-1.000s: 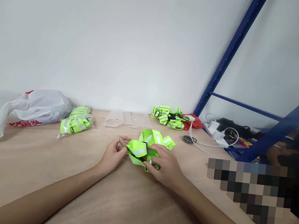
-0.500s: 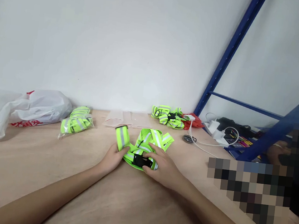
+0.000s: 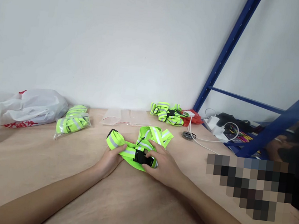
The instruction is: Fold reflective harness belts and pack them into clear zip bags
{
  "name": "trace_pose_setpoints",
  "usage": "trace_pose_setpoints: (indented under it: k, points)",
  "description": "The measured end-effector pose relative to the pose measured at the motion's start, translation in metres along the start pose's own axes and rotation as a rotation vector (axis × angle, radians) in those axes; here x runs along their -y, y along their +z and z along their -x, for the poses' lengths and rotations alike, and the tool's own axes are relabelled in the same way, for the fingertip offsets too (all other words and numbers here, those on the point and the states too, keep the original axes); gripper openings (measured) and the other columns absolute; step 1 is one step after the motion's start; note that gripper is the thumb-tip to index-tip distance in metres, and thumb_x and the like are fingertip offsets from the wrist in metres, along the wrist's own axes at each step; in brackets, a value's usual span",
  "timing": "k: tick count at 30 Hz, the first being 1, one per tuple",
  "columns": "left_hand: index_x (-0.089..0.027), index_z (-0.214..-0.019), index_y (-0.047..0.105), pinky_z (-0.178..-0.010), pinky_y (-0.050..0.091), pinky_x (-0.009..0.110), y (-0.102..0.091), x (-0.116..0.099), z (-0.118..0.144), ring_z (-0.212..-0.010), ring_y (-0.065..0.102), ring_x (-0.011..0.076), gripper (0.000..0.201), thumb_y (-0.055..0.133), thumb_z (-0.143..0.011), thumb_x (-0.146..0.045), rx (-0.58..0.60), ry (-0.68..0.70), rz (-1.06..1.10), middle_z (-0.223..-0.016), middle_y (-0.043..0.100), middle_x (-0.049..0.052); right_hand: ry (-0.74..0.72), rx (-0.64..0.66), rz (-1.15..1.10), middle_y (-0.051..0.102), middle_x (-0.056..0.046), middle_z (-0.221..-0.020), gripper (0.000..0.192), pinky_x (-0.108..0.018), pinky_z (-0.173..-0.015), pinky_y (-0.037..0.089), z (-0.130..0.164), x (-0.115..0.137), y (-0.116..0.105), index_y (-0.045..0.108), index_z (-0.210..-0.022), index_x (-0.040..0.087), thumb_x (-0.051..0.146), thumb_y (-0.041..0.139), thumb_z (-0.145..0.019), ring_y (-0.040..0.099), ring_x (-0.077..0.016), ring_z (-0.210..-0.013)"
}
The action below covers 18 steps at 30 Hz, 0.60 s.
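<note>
**Between the fingers of both hands: one reflective strap set, partly bundled**

At the middle of the wooden table, a neon-green reflective strap with grey bands is held flat against the board. The left hand is curled over the strap's left end, the fingers closed round it so that a loop of band stands up just beyond the fingertips; this end appears to be pinned so the rest can be gathered against it. The right hand is laid over the right part of the bundle, thumb and fingers pinching at the black buckle, which lies just beside the thumb and is probably gripped there because it is the one stiff part. Further folds of strap are heaped just past the right fingertips, loose and untouched.

Beyond the fingers, against the wall, flat clear sleeves are stacked. Further left of the left hand, a clear packet of green straps is set, and beside that a white plastic bag with red print. Past the right fingertips a loose pile of straps is kept, touching something red. To the right of it a white charger and cable are trailed toward a blue rack frame. Another person's hand is seen near the rack, well apart.
</note>
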<state>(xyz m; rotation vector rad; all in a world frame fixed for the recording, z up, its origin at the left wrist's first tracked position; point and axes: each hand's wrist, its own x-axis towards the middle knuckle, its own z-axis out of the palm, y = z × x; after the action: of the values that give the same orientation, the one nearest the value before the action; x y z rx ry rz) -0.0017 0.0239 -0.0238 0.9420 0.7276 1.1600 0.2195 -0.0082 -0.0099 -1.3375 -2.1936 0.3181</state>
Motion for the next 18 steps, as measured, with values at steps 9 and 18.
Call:
trace_pose_setpoints:
  k: [9,18]
  points:
    - [-0.021,-0.116,0.056,-0.110,0.041,0.046,-0.004,0.006,0.003,-0.122,0.057,0.0270,0.044,0.076,-0.079,-0.037,0.132,0.312,-0.619,-0.125,0.063,0.010,0.023,-0.001,-0.098,0.047,-0.016,-0.151,0.014,-0.050,-0.106,0.044,0.000,-0.003,0.000,0.065,-0.089,0.022,0.022,0.071,-0.077,0.049,-0.0327,-0.137]
    - [-0.022,-0.120,0.058,-0.105,0.047,0.045,-0.019,0.004,-0.006,-0.115,0.061,0.0275,0.048,0.076,-0.078,-0.036,0.226,0.310,-0.721,-0.122,0.065,0.010,0.027,-0.032,-0.210,0.049,-0.014,-0.149,0.016,-0.049,-0.107,0.043,-0.003,-0.008,0.000,0.065,-0.088,0.023,0.016,0.067,-0.074,0.051,-0.0315,-0.135]
